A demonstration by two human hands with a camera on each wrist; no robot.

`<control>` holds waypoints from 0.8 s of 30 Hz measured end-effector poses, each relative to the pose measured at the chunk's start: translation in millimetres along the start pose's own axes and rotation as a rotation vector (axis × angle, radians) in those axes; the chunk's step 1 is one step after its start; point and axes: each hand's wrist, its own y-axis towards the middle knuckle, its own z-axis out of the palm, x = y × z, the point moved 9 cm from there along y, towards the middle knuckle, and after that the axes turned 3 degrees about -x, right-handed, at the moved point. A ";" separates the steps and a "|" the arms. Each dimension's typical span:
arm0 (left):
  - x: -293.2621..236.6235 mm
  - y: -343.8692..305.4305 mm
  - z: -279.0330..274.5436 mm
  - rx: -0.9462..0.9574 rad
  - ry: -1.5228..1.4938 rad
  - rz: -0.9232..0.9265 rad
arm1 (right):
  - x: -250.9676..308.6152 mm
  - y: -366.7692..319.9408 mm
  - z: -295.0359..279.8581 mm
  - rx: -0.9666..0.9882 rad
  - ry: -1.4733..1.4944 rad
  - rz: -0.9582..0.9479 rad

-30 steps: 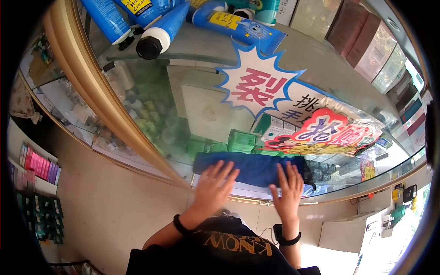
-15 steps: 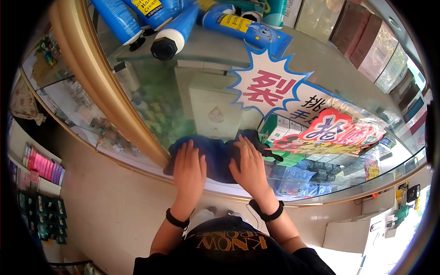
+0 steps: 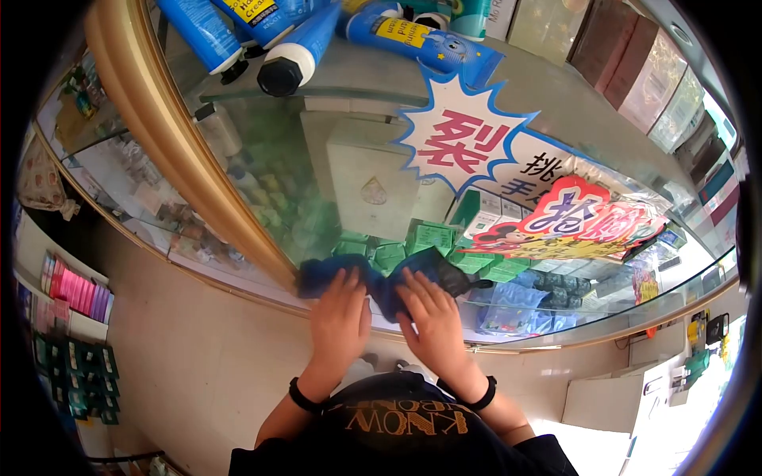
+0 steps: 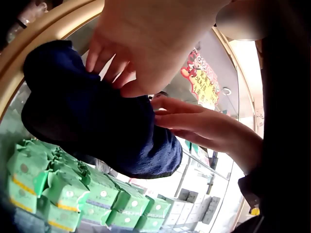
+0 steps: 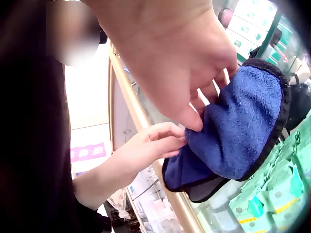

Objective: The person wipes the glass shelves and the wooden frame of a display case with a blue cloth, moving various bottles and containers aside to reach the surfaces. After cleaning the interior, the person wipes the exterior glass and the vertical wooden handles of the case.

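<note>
A dark blue cloth [image 3: 332, 270] with black edging lies bunched on the glass counter top, near its front edge. In the right wrist view the cloth [image 5: 243, 121] has a fuzzy blue face and thick folds. My left hand [image 3: 340, 317] rests on its left part, fingers reaching forward over it. On the right part lies my right hand [image 3: 435, 321], fairly straight fingers spread across the fabric. The left wrist view has my left hand's fingertips touching the top of the cloth [image 4: 92, 121], while my right hand [image 4: 204, 124] touches its nearer side.
Blue hand cream tubes [image 3: 421, 40] lie at the back of the counter. A starburst paper sign [image 3: 460, 139] and a red and yellow sign [image 3: 571, 226] stand right of centre. Green boxes [image 3: 431, 236] sit under the glass. A gold-coloured rim [image 3: 190, 159] borders the left side.
The cloth lay stretched out further right a second ago. It has moved left with both hands and bunched up. Over the last half second the hands drew slightly nearer to the body.
</note>
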 end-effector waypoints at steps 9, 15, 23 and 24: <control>7.4 -6.1 11.3 0.081 -0.019 0.048 | 3.1 7.1 7.6 -0.026 0.214 -0.075; -27.3 -4.7 21.3 0.071 -0.156 0.172 | -53.1 -32.7 -43.0 -0.195 0.201 0.158; -154.1 0.7 93.2 0.265 -0.420 0.480 | -158.9 -107.7 -115.7 -0.564 -0.155 0.475; -170.9 1.1 103.1 0.271 -0.440 0.530 | -170.4 -115.9 -120.0 -0.609 -0.236 0.519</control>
